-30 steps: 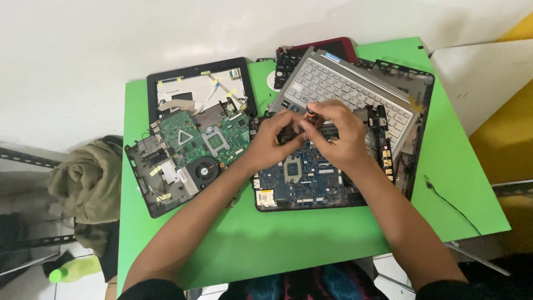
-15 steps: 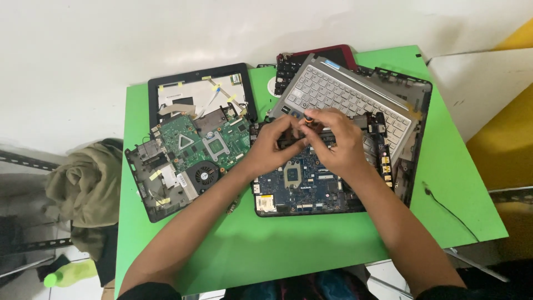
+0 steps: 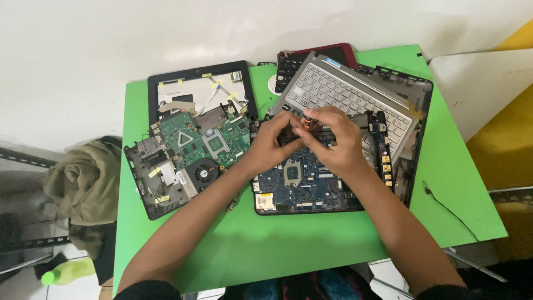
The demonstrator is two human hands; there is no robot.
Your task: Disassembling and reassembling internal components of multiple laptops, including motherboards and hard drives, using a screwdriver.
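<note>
Change: barely shifted since the earlier frame; both hands kept together over the same spot, fingertips still bunched.
Left hand (image 3: 271,145): curled, fingertips pressed toward the right hand's, pinching at a small part hard to make out.
Right hand (image 3: 333,143): closed around a small tool (image 3: 307,120) with a dark grip and an orange band, only its top end showing between the fingers.
Blue circuit board (image 3: 302,183): directly beneath and just below both hands, flat, rectangular, dense with tiny components and a square socket.
Black laptop shell (image 3: 413,133): under the board, running out past the right hand, hard plastic, edges ragged.
Silver keyboard (image 3: 344,91): just beyond the fingertips, tilted, rows of pale keys in a metallic panel.
Green circuit board (image 3: 208,139): beside the left forearm, matte green, with a round black fan (image 3: 204,172).
Black frame (image 3: 197,89): beyond the green board, thin, with tape strips and flat ribbon cables.
Green table (image 3: 277,244): smooth, bright, under both forearms.
Loose black wire (image 3: 444,205): well off to the right hand's outer side, thin and curved.
</note>
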